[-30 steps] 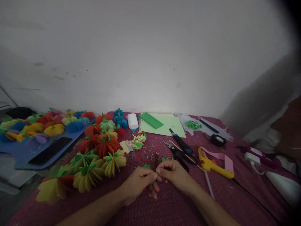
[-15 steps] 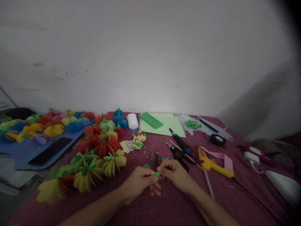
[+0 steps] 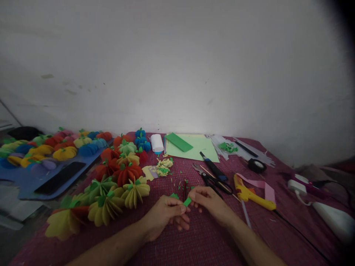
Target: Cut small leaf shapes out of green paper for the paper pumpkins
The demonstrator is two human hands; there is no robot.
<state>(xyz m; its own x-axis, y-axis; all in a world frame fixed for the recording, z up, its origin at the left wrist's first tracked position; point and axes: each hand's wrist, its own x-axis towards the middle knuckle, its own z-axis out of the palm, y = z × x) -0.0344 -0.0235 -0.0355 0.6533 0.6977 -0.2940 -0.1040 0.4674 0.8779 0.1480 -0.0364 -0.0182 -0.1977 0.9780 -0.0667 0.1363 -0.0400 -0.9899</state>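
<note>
A small green paper strip (image 3: pixel 187 202) spans the gap between my two hands at the front middle of the table. My left hand (image 3: pixel 165 215) pinches its lower end between thumb and index finger, the other fingers curled below. My right hand (image 3: pixel 210 204) has its thumb and fingertips closed at the strip's upper end. Just beyond the hands lie a dark red pencil-like stick (image 3: pixel 185 188) and a green paper scrap (image 3: pixel 174 195). Black-handled scissors (image 3: pixel 210 181) rest past my right hand.
Yellow paper pumpkins (image 3: pixel 107 208) and others crowd the left, more on a blue board (image 3: pixel 91 160) with a black phone (image 3: pixel 60 178). Paper sheets (image 3: pixel 205 147), a utility knife (image 3: pixel 213 167) and paper shavings (image 3: pixel 164 167) lie behind. A yellow glue gun (image 3: pixel 253 197) and tape measure (image 3: pixel 256 165) are right.
More of the green strip shows between my hands now. My right fingers have shifted slightly right and up, while my left hand stays almost in place.
</note>
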